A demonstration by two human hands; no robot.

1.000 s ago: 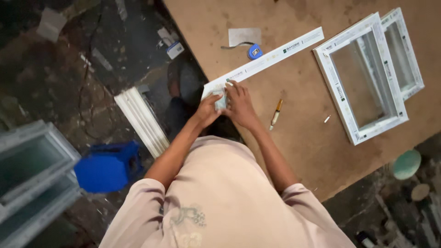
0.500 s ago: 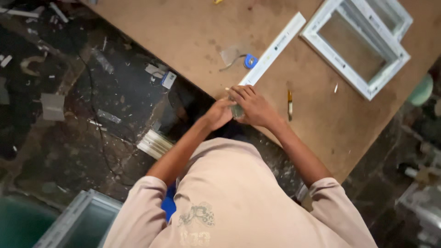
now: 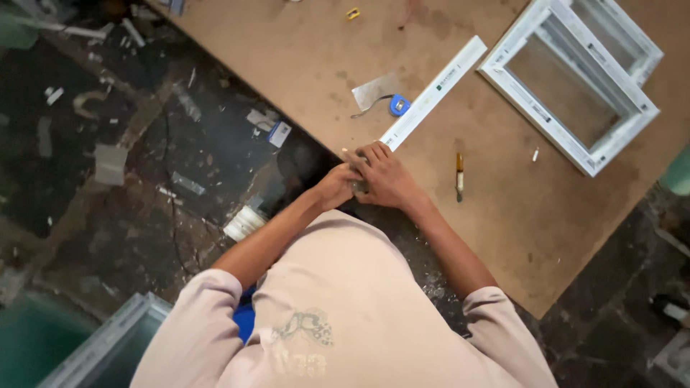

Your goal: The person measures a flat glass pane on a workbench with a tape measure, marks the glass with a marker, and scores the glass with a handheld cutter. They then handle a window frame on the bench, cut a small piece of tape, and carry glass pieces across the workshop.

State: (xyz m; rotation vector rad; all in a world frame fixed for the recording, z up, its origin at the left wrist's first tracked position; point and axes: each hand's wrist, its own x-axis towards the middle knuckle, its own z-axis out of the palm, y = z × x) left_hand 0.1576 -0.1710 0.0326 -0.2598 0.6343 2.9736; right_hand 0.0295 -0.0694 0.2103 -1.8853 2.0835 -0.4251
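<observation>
The white strip [image 3: 433,93] lay slanted on the brown desk [image 3: 302,65], its near end under my hands at the desk's near edge. My left hand [image 3: 336,185] and right hand [image 3: 387,176] pressed together there; I could not tell how tight either grip was, or what sat between them. Since half a second before, the view had swung: the blue tape measure [image 3: 399,105], the pencil [image 3: 459,174] and the white window frame [image 3: 568,82] sat further right.

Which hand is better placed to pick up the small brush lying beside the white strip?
Probably the right hand. It rests at the near end of the white strip, on the same side as the small brush; the left hand would have to cross over it.
</observation>
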